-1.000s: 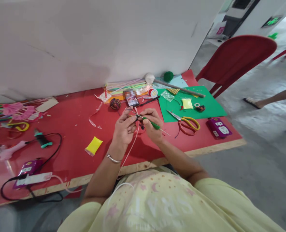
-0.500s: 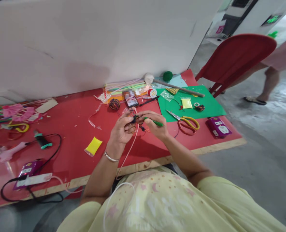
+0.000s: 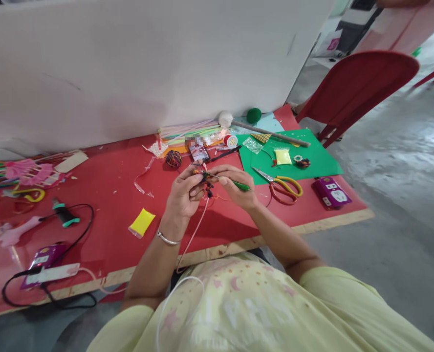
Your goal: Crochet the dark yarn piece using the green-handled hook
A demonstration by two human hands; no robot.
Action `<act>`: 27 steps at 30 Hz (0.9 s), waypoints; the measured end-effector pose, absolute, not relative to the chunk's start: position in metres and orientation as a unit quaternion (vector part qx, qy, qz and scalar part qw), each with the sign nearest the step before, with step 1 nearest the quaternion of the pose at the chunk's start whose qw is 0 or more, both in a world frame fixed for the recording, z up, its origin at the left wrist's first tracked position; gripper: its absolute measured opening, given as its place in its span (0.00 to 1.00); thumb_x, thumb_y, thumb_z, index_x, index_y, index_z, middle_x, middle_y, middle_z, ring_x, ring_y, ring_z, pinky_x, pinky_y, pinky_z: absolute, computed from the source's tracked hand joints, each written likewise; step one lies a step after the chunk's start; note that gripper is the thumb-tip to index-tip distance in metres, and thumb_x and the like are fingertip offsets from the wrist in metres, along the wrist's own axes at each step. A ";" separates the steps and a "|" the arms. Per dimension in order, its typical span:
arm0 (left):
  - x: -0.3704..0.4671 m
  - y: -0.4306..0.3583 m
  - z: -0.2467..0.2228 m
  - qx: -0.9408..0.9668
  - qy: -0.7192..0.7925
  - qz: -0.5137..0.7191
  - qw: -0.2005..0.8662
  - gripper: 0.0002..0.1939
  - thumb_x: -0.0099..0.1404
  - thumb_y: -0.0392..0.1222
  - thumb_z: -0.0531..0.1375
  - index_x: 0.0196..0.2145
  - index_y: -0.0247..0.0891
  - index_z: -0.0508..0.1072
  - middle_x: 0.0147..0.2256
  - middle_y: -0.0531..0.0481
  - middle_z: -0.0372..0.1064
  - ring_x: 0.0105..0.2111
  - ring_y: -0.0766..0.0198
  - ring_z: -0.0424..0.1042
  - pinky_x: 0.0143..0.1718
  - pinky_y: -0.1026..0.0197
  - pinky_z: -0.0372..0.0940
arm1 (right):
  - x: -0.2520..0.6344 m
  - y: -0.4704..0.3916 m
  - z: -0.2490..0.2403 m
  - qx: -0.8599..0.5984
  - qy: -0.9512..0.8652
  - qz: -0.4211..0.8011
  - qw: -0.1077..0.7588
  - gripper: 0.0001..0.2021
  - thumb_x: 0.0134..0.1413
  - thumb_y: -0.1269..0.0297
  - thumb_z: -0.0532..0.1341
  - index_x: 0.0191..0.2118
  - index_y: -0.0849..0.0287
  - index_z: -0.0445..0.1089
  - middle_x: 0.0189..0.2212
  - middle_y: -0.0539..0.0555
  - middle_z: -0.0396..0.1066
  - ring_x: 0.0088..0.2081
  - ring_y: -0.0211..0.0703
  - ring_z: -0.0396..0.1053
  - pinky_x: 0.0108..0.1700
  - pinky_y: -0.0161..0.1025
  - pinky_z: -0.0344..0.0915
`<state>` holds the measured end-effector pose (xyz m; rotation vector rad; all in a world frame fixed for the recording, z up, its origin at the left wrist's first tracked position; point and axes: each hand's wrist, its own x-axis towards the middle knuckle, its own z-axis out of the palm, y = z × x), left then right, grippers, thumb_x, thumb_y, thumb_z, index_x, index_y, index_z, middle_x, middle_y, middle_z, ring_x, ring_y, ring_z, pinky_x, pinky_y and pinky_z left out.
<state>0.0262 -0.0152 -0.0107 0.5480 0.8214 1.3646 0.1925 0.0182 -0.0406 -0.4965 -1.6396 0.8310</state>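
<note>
Fingers of my left hand (image 3: 186,191) pinch a small dark piece of yarn work (image 3: 206,177) with some orange in it. In my right hand (image 3: 238,187) is a thin tool with a green handle (image 3: 242,186), its metal shaft pointing left into the yarn work. Dark bits of the yarn dangle between the hands, and an orange strand runs off to the right below my right fingers. Just beyond the hands lies a phone (image 3: 199,150), with a multicoloured yarn ball (image 3: 173,158) to its left.
Scissors (image 3: 283,187) and a purple power socket (image 3: 332,192) lie on the right. A yellow packet (image 3: 141,222), a pink glue gun (image 3: 21,231) and a black cable are on the left. A red chair (image 3: 363,90) stands beyond the table; a person is behind it.
The dark yarn work has turned slightly between my fingers, showing more orange, and its hanging part has shifted left. The person behind the chair has moved; the legs at the right are gone from view.
</note>
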 end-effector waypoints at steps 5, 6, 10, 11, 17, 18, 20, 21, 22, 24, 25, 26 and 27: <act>0.027 -0.017 -0.007 0.247 0.361 0.608 0.663 0.21 0.48 0.32 0.71 0.43 0.37 0.78 0.22 0.60 0.66 0.13 0.82 0.48 0.13 0.75 0.43 | 0.194 0.021 -0.040 -0.207 -0.710 0.350 0.575 0.12 0.66 0.57 0.61 0.38 0.55 0.81 0.42 0.57 0.80 0.44 0.44 0.78 0.47 0.41 0.76; 0.027 -0.017 -0.008 0.250 0.363 0.612 0.656 0.22 0.48 0.32 0.71 0.43 0.37 0.79 0.21 0.60 0.66 0.13 0.82 0.48 0.14 0.75 0.43 | 0.194 0.022 -0.040 -0.205 -0.711 0.347 0.576 0.12 0.65 0.57 0.61 0.38 0.55 0.81 0.42 0.57 0.80 0.44 0.43 0.78 0.46 0.41 0.76; 0.031 -0.016 -0.011 0.263 0.376 0.636 0.620 0.22 0.46 0.31 0.72 0.42 0.37 0.80 0.20 0.60 0.64 0.13 0.82 0.49 0.14 0.75 0.44 | 0.190 0.020 -0.043 -0.218 -0.712 0.334 0.578 0.13 0.65 0.55 0.61 0.38 0.55 0.81 0.41 0.57 0.80 0.43 0.43 0.78 0.45 0.40 0.77; 0.032 -0.015 -0.013 0.262 0.377 0.642 0.614 0.22 0.46 0.31 0.72 0.42 0.37 0.80 0.20 0.61 0.64 0.13 0.82 0.49 0.14 0.75 0.44 | 0.188 0.019 -0.044 -0.226 -0.711 0.325 0.581 0.13 0.65 0.54 0.61 0.38 0.55 0.81 0.41 0.57 0.80 0.43 0.44 0.78 0.45 0.41 0.77; 0.038 -0.015 -0.016 0.226 0.356 0.618 0.663 0.22 0.49 0.32 0.70 0.43 0.38 0.78 0.24 0.60 0.69 0.13 0.82 0.47 0.13 0.76 0.43 | 0.181 0.012 -0.049 -0.241 -0.702 0.253 0.621 0.12 0.65 0.55 0.61 0.38 0.55 0.79 0.41 0.57 0.79 0.43 0.44 0.78 0.49 0.44 0.76; 0.038 -0.015 -0.016 0.215 0.351 0.611 0.676 0.22 0.49 0.32 0.70 0.43 0.38 0.78 0.24 0.59 0.69 0.13 0.82 0.47 0.13 0.76 0.42 | 0.181 0.011 -0.049 -0.237 -0.700 0.249 0.626 0.12 0.65 0.56 0.61 0.38 0.55 0.79 0.41 0.57 0.79 0.43 0.44 0.78 0.49 0.43 0.76; 0.038 -0.016 -0.016 0.195 0.341 0.600 0.697 0.22 0.49 0.31 0.69 0.44 0.38 0.77 0.24 0.59 0.69 0.13 0.82 0.47 0.13 0.77 0.43 | 0.182 0.010 -0.049 -0.233 -0.702 0.245 0.627 0.11 0.65 0.56 0.61 0.39 0.55 0.79 0.41 0.57 0.79 0.43 0.45 0.78 0.48 0.43 0.76; 0.037 -0.016 -0.016 0.188 0.336 0.596 0.705 0.22 0.49 0.31 0.69 0.43 0.38 0.77 0.23 0.60 0.68 0.13 0.82 0.47 0.13 0.77 0.43 | 0.183 0.011 -0.049 -0.235 -0.704 0.246 0.623 0.12 0.65 0.55 0.61 0.39 0.55 0.79 0.41 0.57 0.79 0.43 0.45 0.78 0.48 0.43 0.76; 0.036 -0.016 -0.016 0.184 0.331 0.592 0.711 0.22 0.49 0.31 0.69 0.44 0.38 0.77 0.23 0.60 0.67 0.13 0.82 0.46 0.13 0.77 0.42 | 0.184 0.011 -0.049 -0.238 -0.707 0.248 0.617 0.13 0.65 0.53 0.61 0.39 0.54 0.79 0.41 0.58 0.80 0.43 0.45 0.78 0.48 0.43 0.76; 0.033 -0.016 -0.017 0.185 0.325 0.589 0.716 0.22 0.50 0.31 0.69 0.45 0.38 0.76 0.22 0.60 0.66 0.13 0.82 0.45 0.13 0.77 0.42 | 0.187 0.013 -0.050 -0.238 -0.716 0.258 0.603 0.14 0.64 0.51 0.61 0.40 0.54 0.79 0.42 0.58 0.80 0.43 0.46 0.79 0.48 0.43 0.77; 0.032 -0.016 -0.018 0.188 0.324 0.589 0.716 0.23 0.50 0.31 0.68 0.46 0.38 0.76 0.22 0.60 0.66 0.13 0.82 0.45 0.13 0.77 0.42 | 0.189 0.014 -0.050 -0.232 -0.722 0.266 0.595 0.15 0.64 0.50 0.62 0.40 0.54 0.79 0.43 0.58 0.80 0.44 0.46 0.79 0.48 0.43 0.77; 0.031 -0.016 -0.018 0.192 0.323 0.590 0.715 0.24 0.50 0.31 0.68 0.47 0.39 0.76 0.22 0.60 0.66 0.13 0.82 0.45 0.13 0.77 0.41 | 0.190 0.015 -0.050 -0.224 -0.728 0.273 0.587 0.15 0.63 0.50 0.62 0.40 0.54 0.79 0.44 0.58 0.80 0.44 0.46 0.79 0.48 0.42 0.77; 0.030 -0.016 -0.019 0.197 0.322 0.593 0.711 0.25 0.51 0.31 0.68 0.48 0.39 0.76 0.22 0.60 0.66 0.12 0.82 0.44 0.13 0.77 0.42 | 0.192 0.016 -0.050 -0.216 -0.735 0.280 0.579 0.15 0.63 0.50 0.62 0.41 0.54 0.79 0.44 0.58 0.80 0.45 0.46 0.79 0.48 0.42 0.77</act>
